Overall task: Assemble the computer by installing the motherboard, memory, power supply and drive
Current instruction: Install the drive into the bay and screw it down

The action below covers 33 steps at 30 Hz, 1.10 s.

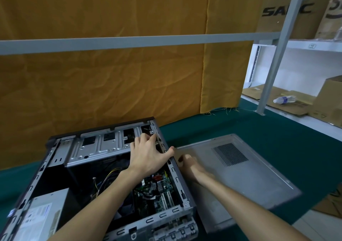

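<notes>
backdrop: an orange cloth [111, 74] is hanging behind the bench
shelf [296, 44]: cardboard boxes [288, 13] are sitting
lower shelf: a plastic bottle [284, 99] is lying on flattened cardboard

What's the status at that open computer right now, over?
Left hand grips the case edge by the drive cage. Right hand against the case's outer wall. Side panel lies off, alongside.
</notes>
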Each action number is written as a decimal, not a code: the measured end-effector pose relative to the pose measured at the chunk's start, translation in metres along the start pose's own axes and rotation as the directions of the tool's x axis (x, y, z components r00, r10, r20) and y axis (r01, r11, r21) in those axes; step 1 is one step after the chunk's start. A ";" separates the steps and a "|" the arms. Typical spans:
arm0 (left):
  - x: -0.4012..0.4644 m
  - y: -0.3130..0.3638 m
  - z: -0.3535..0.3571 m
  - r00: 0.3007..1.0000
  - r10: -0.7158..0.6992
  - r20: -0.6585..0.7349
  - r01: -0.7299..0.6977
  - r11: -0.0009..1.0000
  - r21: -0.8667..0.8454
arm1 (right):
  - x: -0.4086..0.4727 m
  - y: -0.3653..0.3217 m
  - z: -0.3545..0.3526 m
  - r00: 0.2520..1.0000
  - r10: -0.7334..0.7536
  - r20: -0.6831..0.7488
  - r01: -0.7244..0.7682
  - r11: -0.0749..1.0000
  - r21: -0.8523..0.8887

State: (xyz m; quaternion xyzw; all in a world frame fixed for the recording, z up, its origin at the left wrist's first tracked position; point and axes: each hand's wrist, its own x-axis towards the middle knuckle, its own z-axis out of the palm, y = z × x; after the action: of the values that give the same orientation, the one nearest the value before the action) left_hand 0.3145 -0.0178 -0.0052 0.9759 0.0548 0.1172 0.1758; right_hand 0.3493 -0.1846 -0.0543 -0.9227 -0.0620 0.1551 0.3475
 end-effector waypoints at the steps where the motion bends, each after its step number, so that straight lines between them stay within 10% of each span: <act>1: 0.000 -0.001 0.000 1.000 0.005 -0.004 -0.005 1.000 -0.004 | -0.002 0.001 -0.003 1.000 -0.015 0.001 0.015 1.000 -0.005; 15: -0.001 -0.022 -0.004 0.996 0.086 0.010 -0.084 0.991 -0.103 | -0.011 0.021 0.000 0.966 -0.030 0.258 0.173 0.815 -0.553; 27: -0.007 -0.019 -0.005 0.992 0.123 0.009 -0.122 0.990 -0.076 | -0.013 0.009 -0.013 0.956 -0.266 -0.127 0.014 0.471 -0.882; 33: -0.009 -0.020 -0.011 0.987 0.152 0.052 -0.147 0.985 -0.085 | -0.029 0.003 -0.028 0.951 -0.233 -0.202 -0.067 0.484 -0.872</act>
State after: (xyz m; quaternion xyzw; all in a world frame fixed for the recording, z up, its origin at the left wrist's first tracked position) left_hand 0.3016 0.0029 -0.0042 0.9723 -0.0285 0.1036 0.2074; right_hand 0.3316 -0.2112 -0.0294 -0.9786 -0.1247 -0.0533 -0.1548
